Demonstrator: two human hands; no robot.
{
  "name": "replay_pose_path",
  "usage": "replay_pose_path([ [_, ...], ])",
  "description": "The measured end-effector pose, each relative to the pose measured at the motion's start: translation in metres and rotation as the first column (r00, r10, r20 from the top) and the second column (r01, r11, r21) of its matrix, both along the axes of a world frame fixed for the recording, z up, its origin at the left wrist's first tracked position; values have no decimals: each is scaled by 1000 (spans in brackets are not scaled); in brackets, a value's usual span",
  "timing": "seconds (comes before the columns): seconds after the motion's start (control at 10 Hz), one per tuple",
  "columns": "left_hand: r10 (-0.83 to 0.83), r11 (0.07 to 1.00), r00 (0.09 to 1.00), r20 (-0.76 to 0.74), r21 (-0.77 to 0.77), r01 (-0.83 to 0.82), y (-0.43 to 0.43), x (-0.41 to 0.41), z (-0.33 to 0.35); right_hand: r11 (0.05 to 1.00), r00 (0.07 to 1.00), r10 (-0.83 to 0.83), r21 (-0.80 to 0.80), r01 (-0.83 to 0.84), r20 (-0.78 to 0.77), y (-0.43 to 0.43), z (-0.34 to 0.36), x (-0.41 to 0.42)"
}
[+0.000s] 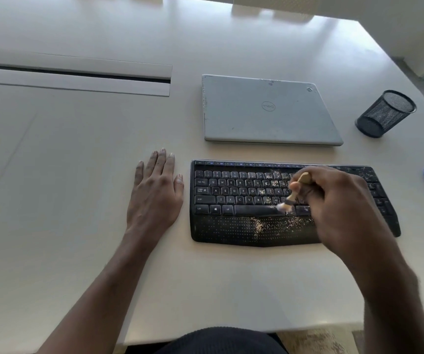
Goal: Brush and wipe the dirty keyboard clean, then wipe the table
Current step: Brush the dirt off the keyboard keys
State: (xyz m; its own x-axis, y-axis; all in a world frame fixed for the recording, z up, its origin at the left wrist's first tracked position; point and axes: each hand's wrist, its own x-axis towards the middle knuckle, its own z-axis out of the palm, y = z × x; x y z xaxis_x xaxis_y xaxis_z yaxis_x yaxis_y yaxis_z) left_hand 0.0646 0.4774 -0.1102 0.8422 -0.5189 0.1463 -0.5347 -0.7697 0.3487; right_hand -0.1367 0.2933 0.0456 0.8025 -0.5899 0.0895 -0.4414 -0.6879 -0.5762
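Keyboard (231, 198) under right grip (333, 200) with brush (291, 198)

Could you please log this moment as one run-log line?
step: brush keyboard | right hand: holds brush at keys | left hand: flat on table | crumbs: on keys, palm rest

Logged 2 bare forearms, left forearm (108, 290) and right forearm (395, 290), uncovered from the wrists back to frame edge. Counted 5 digits on left hand (154, 198); noted short trimmed nails at the fingertips, tendon ridges behind the knuckles. Could not read nail detail on right hand (338, 200): motion-blurred. Well behind the fingers, between the forearms, noted 1 black fine-textured garment (221, 341).
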Motion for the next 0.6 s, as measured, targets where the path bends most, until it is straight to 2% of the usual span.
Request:
replay_pose_path([
  [0.1, 1, 1000, 1000, 1, 0, -1, 0, 0, 0, 997, 998, 65, 35, -66, 25, 10, 1, 9],
  [0.2, -3, 1000, 1000, 6, 4, 3, 0, 0, 0, 983, 993, 120, 139, -121, 15, 15, -7, 20],
  [0.3, -4, 1000, 1000, 7, 3, 4, 0, 0, 0, 996, 996, 77, 43, -76, -36, 5, -11, 16],
  [0.4, 3, 1000, 1000, 2, 0, -3, 0, 0, 0, 997, 996, -69, 13, 70, -64, -13, -6, 3],
  [0.5, 1, 1000, 1000, 3, 1, -1, 0, 0, 0, 995, 995, -96, -23, 95, -27, -13, 0, 0],
  [0.6, -1, 1000, 1000, 6, 4, 1, 0, 0, 0, 999, 999, 39, -9, -39, 26, 7, 0, 13],
])
